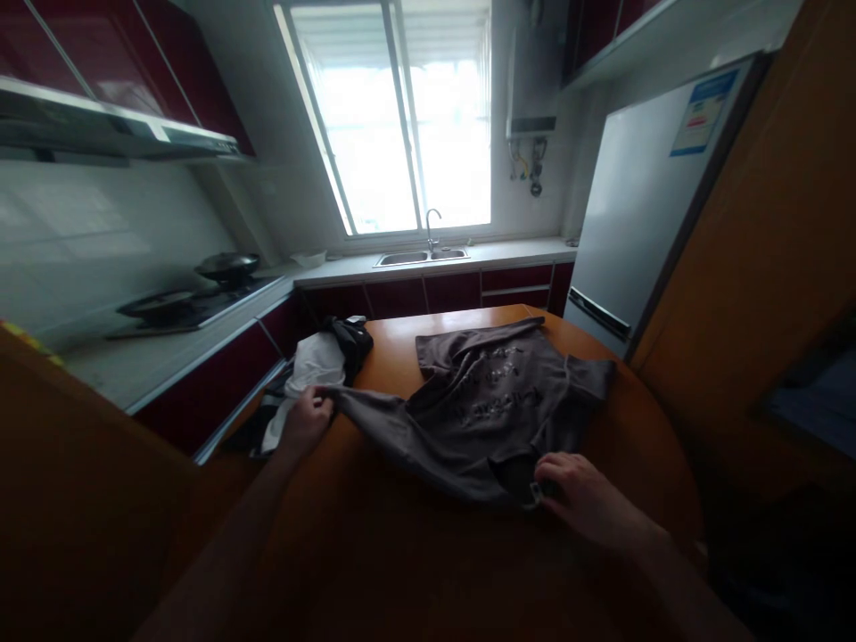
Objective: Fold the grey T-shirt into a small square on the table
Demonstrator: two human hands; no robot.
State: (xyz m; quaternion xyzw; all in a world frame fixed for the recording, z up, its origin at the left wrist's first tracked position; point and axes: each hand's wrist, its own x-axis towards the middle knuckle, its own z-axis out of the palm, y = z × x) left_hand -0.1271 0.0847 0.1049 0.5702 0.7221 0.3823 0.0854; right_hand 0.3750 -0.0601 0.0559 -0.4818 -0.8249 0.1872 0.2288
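A dark grey T-shirt (508,383) with dark lettering lies spread and partly rumpled on the round wooden table (394,352). My left hand (309,419) is closed on the end of one sleeve, pulling the cloth out to the left. At the collar, near the table's front, my right hand (575,490) pinches the neckline beside a small white label. Just behind my left hand is a heap of black and white clothes (317,361) on the table's left side.
Along the left counter stand a stove (207,308) and a lidded pan (227,266). A sink (421,257) with a tap sits below the window. The fridge (648,187) and a wooden panel (755,232) rise close on the right.
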